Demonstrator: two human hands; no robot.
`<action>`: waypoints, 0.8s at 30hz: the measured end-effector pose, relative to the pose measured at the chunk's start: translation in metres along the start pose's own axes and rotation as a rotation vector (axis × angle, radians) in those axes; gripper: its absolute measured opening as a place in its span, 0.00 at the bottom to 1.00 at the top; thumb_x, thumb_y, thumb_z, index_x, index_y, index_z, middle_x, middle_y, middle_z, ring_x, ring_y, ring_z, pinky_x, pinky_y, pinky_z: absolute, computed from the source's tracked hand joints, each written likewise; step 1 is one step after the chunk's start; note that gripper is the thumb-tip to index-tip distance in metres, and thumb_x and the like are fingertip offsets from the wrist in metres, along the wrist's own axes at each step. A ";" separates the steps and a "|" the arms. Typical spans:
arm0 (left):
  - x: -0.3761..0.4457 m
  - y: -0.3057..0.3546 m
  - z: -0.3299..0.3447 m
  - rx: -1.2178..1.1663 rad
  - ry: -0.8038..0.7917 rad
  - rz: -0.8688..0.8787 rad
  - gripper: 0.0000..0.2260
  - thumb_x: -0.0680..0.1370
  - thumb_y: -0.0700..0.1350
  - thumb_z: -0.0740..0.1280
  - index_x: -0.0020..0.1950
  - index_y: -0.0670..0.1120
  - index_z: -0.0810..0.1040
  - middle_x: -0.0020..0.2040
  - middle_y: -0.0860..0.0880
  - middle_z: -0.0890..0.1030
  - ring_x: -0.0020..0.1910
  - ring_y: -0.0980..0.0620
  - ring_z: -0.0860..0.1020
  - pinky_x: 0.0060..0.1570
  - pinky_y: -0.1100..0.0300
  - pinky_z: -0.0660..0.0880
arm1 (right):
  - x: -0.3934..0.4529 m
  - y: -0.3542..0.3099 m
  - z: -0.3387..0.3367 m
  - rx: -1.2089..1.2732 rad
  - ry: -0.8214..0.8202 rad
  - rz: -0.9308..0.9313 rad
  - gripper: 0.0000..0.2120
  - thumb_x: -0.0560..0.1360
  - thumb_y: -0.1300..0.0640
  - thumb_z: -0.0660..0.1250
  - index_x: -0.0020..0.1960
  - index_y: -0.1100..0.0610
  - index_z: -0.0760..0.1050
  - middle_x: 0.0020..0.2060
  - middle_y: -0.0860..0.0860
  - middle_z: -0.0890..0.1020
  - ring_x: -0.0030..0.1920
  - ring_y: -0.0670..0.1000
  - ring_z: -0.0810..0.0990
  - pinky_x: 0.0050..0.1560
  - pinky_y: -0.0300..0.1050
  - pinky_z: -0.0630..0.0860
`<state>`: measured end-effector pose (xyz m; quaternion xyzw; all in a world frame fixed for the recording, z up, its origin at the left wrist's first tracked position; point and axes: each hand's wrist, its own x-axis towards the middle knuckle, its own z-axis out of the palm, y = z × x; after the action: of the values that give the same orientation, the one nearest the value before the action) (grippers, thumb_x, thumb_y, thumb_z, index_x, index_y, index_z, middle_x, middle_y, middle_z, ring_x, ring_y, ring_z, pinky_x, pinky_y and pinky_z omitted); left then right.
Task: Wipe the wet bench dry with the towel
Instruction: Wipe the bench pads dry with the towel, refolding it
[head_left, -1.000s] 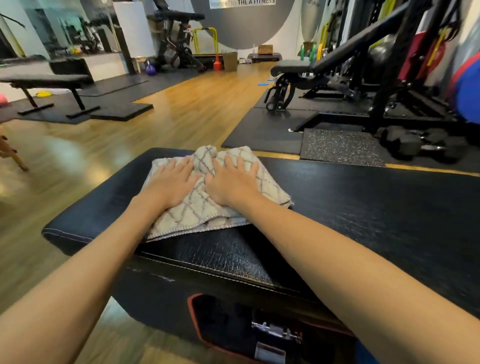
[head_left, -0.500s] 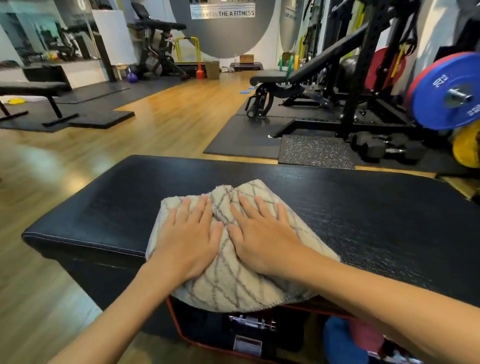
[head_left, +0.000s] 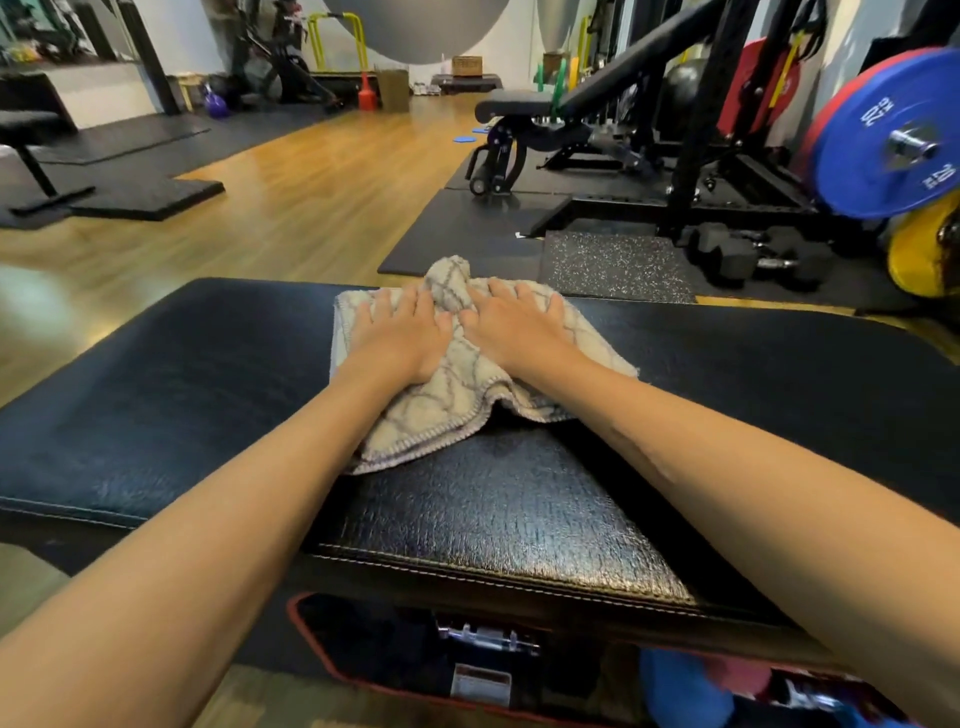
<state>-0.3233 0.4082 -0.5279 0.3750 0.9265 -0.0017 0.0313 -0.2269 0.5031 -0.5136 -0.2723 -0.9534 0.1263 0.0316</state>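
Presently, a cream towel (head_left: 457, 379) with a grey diamond pattern is pressed flat against the black padded surface (head_left: 156, 395) by both hands. The left hand (head_left: 402, 343) is laid palm-down on the left half of the towel, fingers spread and extended toward the far edge of the surface. The right hand (head_left: 514, 330) is laid palm-down just beside it on the right half, thumbs nearly touching. Neither grip is closed around the cloth; both are held open and flat, with the towel pinned beneath the palms. The towel is placed near the far edge of the surface, about midway along its length, and a bunched fold is raised between the two sets of fingertips. Its near hem is left lying loose toward the middle of the surface. A sheen can be seen on the textured upholstery by the near edge. Beyond the far edge, a blue weight plate (head_left: 893, 135) and black dumbbells (head_left: 753, 254) are seen on the floor mats.
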 end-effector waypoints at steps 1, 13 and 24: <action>0.007 0.001 -0.002 -0.015 0.003 -0.014 0.27 0.84 0.54 0.43 0.80 0.45 0.42 0.80 0.49 0.43 0.78 0.41 0.43 0.75 0.44 0.44 | 0.005 0.000 -0.002 0.010 0.006 0.013 0.23 0.81 0.45 0.49 0.74 0.48 0.63 0.76 0.54 0.62 0.77 0.61 0.54 0.72 0.68 0.48; -0.016 0.004 -0.004 -0.058 0.018 0.034 0.27 0.84 0.55 0.40 0.80 0.45 0.41 0.80 0.48 0.43 0.79 0.42 0.43 0.75 0.45 0.42 | -0.013 0.008 -0.003 -0.054 -0.012 -0.012 0.25 0.82 0.46 0.45 0.79 0.49 0.55 0.78 0.54 0.59 0.77 0.59 0.54 0.73 0.64 0.49; -0.082 0.019 0.002 -0.081 0.048 0.103 0.28 0.83 0.56 0.41 0.80 0.46 0.42 0.80 0.49 0.43 0.79 0.44 0.42 0.76 0.46 0.42 | -0.081 0.020 -0.006 -0.072 -0.065 -0.062 0.27 0.84 0.44 0.41 0.81 0.49 0.44 0.81 0.49 0.43 0.80 0.54 0.41 0.77 0.59 0.37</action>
<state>-0.2515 0.3651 -0.5251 0.4205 0.9058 0.0465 0.0246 -0.1474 0.4780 -0.5127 -0.2393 -0.9658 0.0996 -0.0056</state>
